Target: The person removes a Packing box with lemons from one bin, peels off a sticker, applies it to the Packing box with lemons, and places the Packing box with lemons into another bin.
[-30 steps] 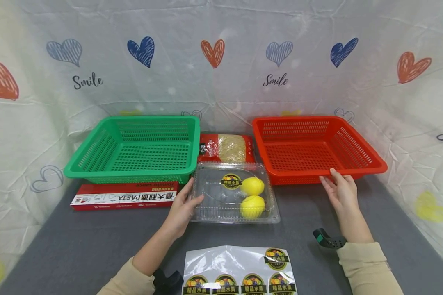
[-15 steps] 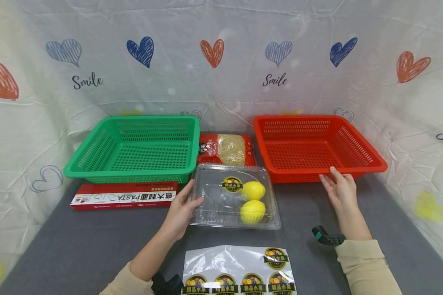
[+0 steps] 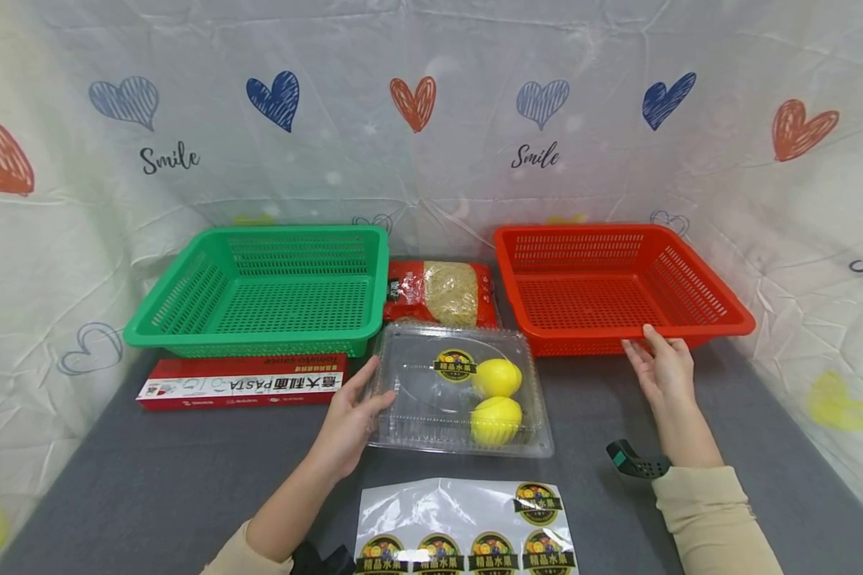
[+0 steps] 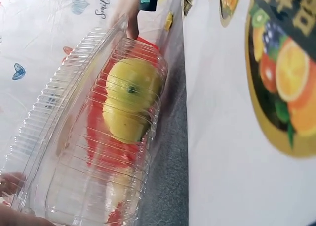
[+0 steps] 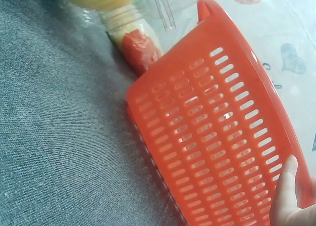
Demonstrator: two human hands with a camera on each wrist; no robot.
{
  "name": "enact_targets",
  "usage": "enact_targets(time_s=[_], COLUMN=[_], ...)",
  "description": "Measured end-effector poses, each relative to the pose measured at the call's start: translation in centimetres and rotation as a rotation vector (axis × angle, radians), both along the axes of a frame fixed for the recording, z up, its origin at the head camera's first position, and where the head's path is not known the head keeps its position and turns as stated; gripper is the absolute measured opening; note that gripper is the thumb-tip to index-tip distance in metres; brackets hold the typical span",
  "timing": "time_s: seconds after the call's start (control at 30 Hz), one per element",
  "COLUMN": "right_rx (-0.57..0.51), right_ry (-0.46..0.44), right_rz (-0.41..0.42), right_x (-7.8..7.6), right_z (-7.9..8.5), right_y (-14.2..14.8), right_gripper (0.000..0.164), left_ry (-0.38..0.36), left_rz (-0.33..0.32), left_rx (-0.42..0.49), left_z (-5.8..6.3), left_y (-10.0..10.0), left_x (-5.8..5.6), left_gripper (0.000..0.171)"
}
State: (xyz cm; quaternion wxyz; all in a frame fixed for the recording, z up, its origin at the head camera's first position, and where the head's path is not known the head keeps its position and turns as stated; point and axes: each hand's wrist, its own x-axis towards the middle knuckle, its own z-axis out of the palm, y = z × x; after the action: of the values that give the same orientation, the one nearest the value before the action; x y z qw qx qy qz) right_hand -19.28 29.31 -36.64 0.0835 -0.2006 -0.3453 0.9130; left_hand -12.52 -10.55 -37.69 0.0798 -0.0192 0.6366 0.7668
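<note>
My left hand [image 3: 347,422] grips the left edge of a clear plastic clamshell box [image 3: 424,399], thumb on top. Two yellow lemons [image 3: 496,421] sit inside at its right end, and a round fruit sticker [image 3: 455,366] is on the lid. In the left wrist view, the ribbed box wall [image 4: 74,186] shows the lemons [image 4: 132,90] through it. My right hand [image 3: 669,374] pinches the front rim of the red basket [image 3: 568,331]. In the right wrist view, the thumb [image 5: 285,186] lies against the outside of the slotted red basket wall [image 5: 197,132].
A green basket [image 3: 259,339] stands at the back left, with a red pasta box [image 3: 244,383] before it. Between the baskets lies a red bag of noodles [image 3: 449,291], overlapped by the clamshell. A sheet of round stickers [image 3: 467,515] lies at the front.
My left hand has drawn the clamshell box nearer and slightly right, uncovering more of the noodle bag. The right hand has kept its place on the red basket rim, which has shifted slightly.
</note>
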Motion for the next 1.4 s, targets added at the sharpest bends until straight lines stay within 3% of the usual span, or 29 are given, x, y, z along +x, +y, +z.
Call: enact_targets(time_s=[0.47, 0.87, 1.1, 1.4], right_rx=[0.013, 0.01, -0.012, -0.058], right_ry=[-0.008, -0.001, -0.02, 0.013], right_rz=[-0.016, 0.015, 0.05, 0.055], right_x=[-0.1, -0.2, 0.0, -0.2], right_z=[0.1, 0.0, 0.1, -0.2], right_y=[-0.1, 0.0, -0.1, 0.0], right_gripper=[0.044, 0.043, 0.055, 0.048], left_ry=[0.01, 0.014, 0.041, 0.057], left_rz=[-0.013, -0.027, -0.042, -0.045], left_rx=[-0.028, 0.006, 0.043, 0.109], left_z=[2.3, 4.1, 5.6, 7.4], left_y=[-0.1, 0.4, 1.3, 3.0], left_x=[1.8, 2.9, 2.8, 1.7], left_gripper=[0.062, 0.063, 0.063, 0.063])
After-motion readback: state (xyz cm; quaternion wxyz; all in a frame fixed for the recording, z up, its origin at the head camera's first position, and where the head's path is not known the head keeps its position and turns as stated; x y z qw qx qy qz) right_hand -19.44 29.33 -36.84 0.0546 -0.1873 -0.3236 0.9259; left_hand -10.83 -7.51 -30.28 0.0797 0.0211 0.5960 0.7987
